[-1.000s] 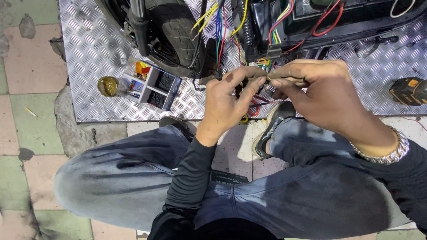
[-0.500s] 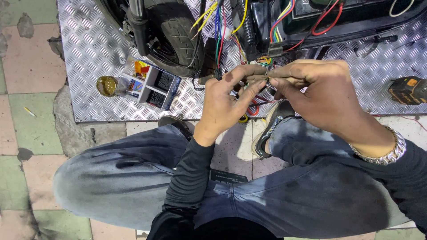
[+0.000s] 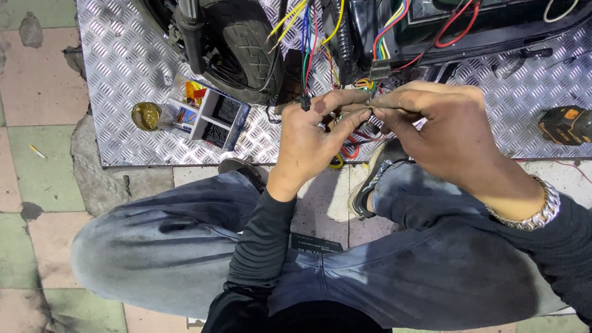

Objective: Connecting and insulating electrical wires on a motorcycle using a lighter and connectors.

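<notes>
The person crouched at the edge of a diamond-plate metal platform, knees in grey jeans spread wide, with both hands raised together just in front of a small scooter's tyre and its open black body. The left hand was closed narrowly, fingers curled and thumb and forefinger pinching a thin wire end at its tip; a small black connector sat against its knuckles. The right hand, a silver bracelet at the wrist, met it fingertip to fingertip, pinched tight on the same wire end, so the piece sat between the two hands, just below a bundle of coloured wires hanging out of the scooter. To the left on the platform lay a small compartment box of parts with a round tin of yellowish paste just beside it. At the far right edge rested a black and orange power tool, well apart from the hands.
</notes>
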